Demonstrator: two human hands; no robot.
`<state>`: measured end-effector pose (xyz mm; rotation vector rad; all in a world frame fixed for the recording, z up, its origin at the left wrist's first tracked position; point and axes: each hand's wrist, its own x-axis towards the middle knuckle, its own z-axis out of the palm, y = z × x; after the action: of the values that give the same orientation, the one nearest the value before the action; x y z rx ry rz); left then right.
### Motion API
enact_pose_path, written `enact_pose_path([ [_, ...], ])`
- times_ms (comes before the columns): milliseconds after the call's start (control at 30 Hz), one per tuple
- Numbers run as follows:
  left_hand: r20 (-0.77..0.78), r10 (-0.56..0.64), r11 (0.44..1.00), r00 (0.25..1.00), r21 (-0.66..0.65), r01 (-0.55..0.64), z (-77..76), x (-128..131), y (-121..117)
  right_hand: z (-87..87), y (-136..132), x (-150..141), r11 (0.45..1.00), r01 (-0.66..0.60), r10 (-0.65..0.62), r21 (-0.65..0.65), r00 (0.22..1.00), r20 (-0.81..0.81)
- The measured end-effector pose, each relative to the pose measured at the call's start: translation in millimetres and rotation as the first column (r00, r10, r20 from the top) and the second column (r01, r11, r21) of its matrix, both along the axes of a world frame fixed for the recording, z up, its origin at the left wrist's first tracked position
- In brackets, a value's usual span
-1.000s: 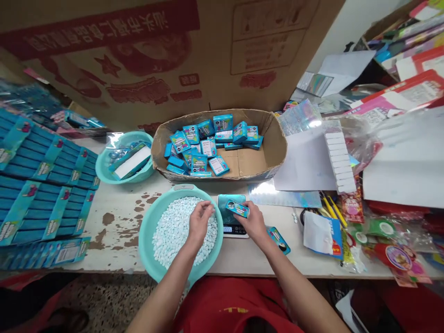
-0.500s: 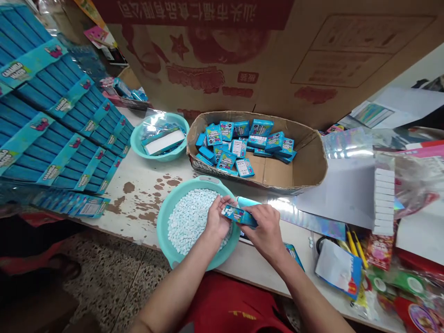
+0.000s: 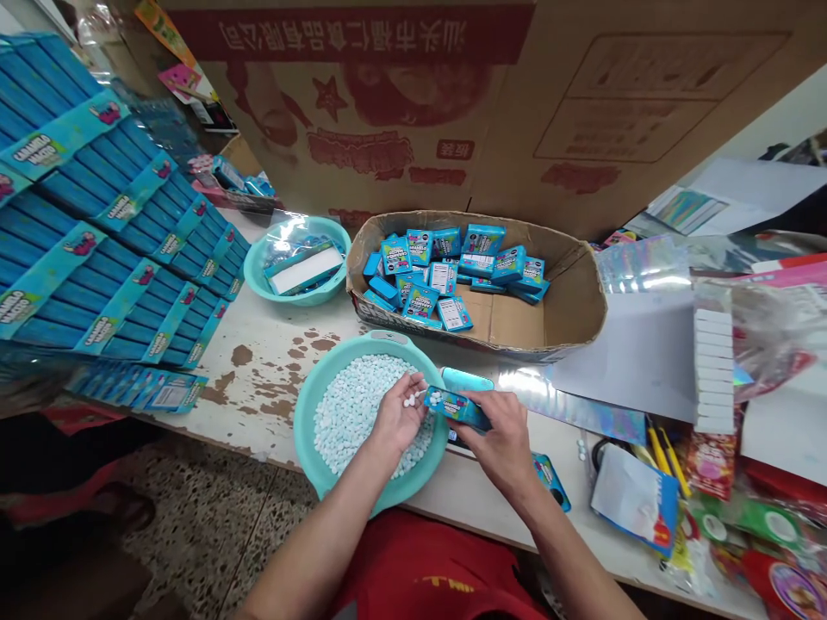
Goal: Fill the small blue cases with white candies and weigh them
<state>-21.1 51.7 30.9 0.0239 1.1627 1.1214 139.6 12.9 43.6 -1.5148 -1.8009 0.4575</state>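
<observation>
My right hand (image 3: 500, 435) grips a small blue candy box (image 3: 458, 408), tilted with its near end toward my left hand. White candies fill that end of the box. Palm up and fingers cupped, my left hand (image 3: 399, 418) holds a few small white candies (image 3: 412, 399) right beside the box's end. Both hands are over the right side of a turquoise basin (image 3: 308, 435) heaped with pale mint-and-white candies (image 3: 352, 409). Behind the right hand lies a shiny turquoise piece (image 3: 466, 379).
Beyond the basin stands a cut-down cardboard box (image 3: 572, 323) holding several blue candy boxes. A smaller turquoise bowl (image 3: 303, 299) contains packaging. Stacked blue display packs (image 3: 96, 241) rise at left. Tape, papers and yellow-handled scissors (image 3: 665, 452) clutter the right. A big carton (image 3: 484, 112) blocks the back.
My left hand has drawn slightly away from the box, and loose candies now show in its fingers. The box has shifted a little right and down with my right hand.
</observation>
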Motion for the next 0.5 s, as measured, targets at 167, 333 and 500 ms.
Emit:
enact_pose_path([
  [167,-0.91,-0.166,0.871,0.38,0.046,0.49,-15.0,-40,-11,-28.6,-5,20,0.943,0.228,-0.294,-0.243,0.913,-0.283],
  [333,-0.87,-0.085,0.893,-0.485,-0.282,0.35,-22.6,-89,-7,-71.0,4,25,0.907,0.227,-0.364,-0.355,0.846,-0.391],
  [500,-0.732,-0.395,0.836,-0.555,-0.536,0.112,-21.8,-139,8,-94.7,8,26,0.887,0.214,-0.387,-0.41,0.827,-0.407],
])
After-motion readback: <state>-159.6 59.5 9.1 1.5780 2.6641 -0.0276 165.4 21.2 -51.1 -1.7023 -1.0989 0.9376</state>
